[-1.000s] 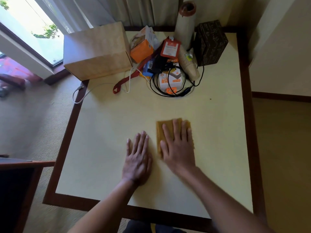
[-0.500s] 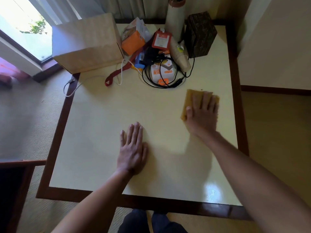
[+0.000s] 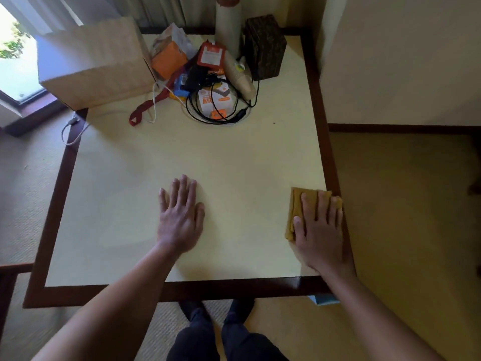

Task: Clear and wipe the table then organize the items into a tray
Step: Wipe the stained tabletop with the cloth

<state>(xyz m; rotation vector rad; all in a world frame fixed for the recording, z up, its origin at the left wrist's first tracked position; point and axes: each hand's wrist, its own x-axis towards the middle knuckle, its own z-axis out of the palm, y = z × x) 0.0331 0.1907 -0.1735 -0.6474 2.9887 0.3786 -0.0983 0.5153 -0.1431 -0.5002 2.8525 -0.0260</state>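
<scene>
Right hand [image 3: 318,230], fingers spread flat, presses a yellow cloth [image 3: 296,204] at the worktop's [image 3: 234,162] right edge. Left hand [image 3: 181,217] lies spread flat mid-worktop. Cluttered items [image 3: 208,82] sit at the worktop's far side.

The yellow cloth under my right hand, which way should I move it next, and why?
Probably slide the cloth leftward along the near edge of the table. Your right hand presses it flat at the right rim, so nothing is left to wipe on that side, while bare tabletop stretches left toward your flat left hand.
</scene>
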